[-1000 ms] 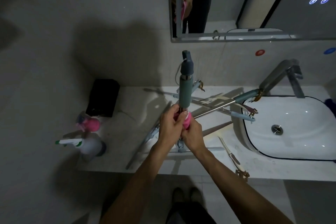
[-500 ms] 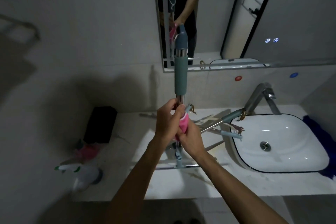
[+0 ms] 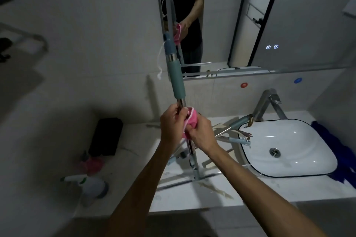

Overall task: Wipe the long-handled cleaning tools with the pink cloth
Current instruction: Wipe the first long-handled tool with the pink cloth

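A: Begin with the big things. What stands near that can suffer?

B: The large wall mirror (image 3: 289,15) hangs just behind the pole, and the white oval ceramic basin (image 3: 285,148) sits in the pale marble desk (image 3: 221,194) at the right. The tall silver metal pole with the blue-green rubber sleeve (image 3: 176,75) stands nearly upright, its foot on the desk and its top reaching up in front of the mirror's left edge.

A: So the danger is the top end?

B: I think yes. If the wiping pulls the pole sideways, the upper end may knock the glass. Also the foot can slide on the smooth desk, because several other long-handled tools (image 3: 229,134) lie crossed under it, and one shifted tool may roll into the basin.

A: How do the hands hold it?

B: The left hand (image 3: 171,123) has its grip closed round the bare metal, just under the sleeve. The right hand (image 3: 200,132) has its grip closed on the small pink cloth (image 3: 190,121), pressed against the pole directly below the left hand. The light is dim, so I cannot tell if the cloth goes fully around the pole.

A: And smaller things?

B: A white spray bottle with green trigger (image 3: 90,184) stands near the desk's left edge; a sliding foot may push it off.
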Motion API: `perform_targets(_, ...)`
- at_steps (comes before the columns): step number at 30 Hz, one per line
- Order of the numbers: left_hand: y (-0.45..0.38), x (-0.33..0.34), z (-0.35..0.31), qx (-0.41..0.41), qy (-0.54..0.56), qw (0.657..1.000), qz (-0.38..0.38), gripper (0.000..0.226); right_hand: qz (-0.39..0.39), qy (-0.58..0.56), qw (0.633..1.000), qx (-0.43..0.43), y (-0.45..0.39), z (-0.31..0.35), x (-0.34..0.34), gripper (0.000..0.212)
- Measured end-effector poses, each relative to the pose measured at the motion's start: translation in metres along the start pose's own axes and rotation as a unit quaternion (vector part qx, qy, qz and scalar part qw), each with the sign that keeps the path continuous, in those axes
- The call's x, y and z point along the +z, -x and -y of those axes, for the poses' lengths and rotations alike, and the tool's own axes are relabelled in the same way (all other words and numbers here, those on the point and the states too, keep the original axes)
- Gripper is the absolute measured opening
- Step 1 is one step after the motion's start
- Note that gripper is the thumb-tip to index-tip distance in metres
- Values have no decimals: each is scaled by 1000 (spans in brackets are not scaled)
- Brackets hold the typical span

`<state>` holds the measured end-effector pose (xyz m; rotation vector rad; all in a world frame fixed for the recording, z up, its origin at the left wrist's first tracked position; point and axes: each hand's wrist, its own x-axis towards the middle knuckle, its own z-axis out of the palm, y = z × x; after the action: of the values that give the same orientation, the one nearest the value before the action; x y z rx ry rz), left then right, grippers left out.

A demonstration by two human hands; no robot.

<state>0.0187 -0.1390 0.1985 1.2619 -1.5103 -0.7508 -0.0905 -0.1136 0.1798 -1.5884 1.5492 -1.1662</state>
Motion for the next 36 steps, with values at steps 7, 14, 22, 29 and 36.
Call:
perform_targets(7,-16,-13,-18,44,9,998,-42,19,141,46,985,85,37,-39,8,17)
perform_targets(14,2,-12,-9,-22,47,999,-16,14,96,5,992,87,37,-20,8,19)
perform_targets(22,12,-16,-26,-2,144,989,40,20,35,-17,999,16,19,20,2,26)
perform_targets(29,13,-21,-30,4,161,986,49,17,44,-21,999,6,23,25,-5,17)
perform_targets(36,16,-18,-41,37,134,989,44,34,-14,-83,994,-63,14,38,-14,15)
